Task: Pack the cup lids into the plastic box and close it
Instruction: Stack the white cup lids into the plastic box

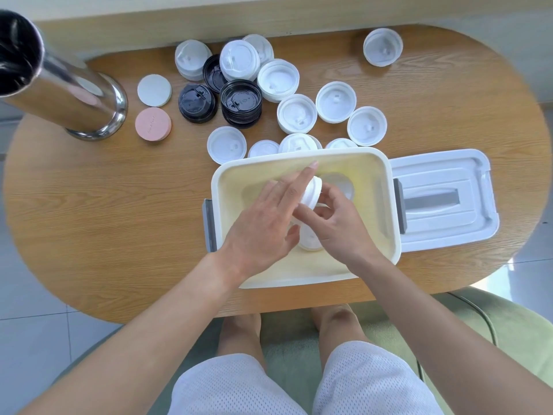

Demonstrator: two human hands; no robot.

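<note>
Cup lids (pixel 296 114) lie spread over the far half of the wooden table (pixel 119 211), most of them white and round, many upside down. Some black lids (pixel 241 103) sit in small stacks among them, near the middle of the far edge. One white lid (pixel 382 47) lies alone toward the far right corner. A white plastic box (pixel 386 205) stands open at the near edge, pale yellow inside, with grey clips on its sides. One lid already lies flat on the box floor. The box cover (pixel 443 199) lies flat just beside the box on the right, with a grey handle in its middle.

The table is long with round ends. A shiny metal cup (pixel 68 94) stands at the left end, and a white coaster (pixel 154 90) and a pink coaster (pixel 153 124) lie next to it. The floor has pale tiles. The person sits on a green seat (pixel 493 333).

Both hands are down inside the box. The right hand (pixel 338 223) has its fingers curled round a stack of white lids (pixel 311 193). The left hand (pixel 263 229) has straight fingers and rests against the stack's left side.
</note>
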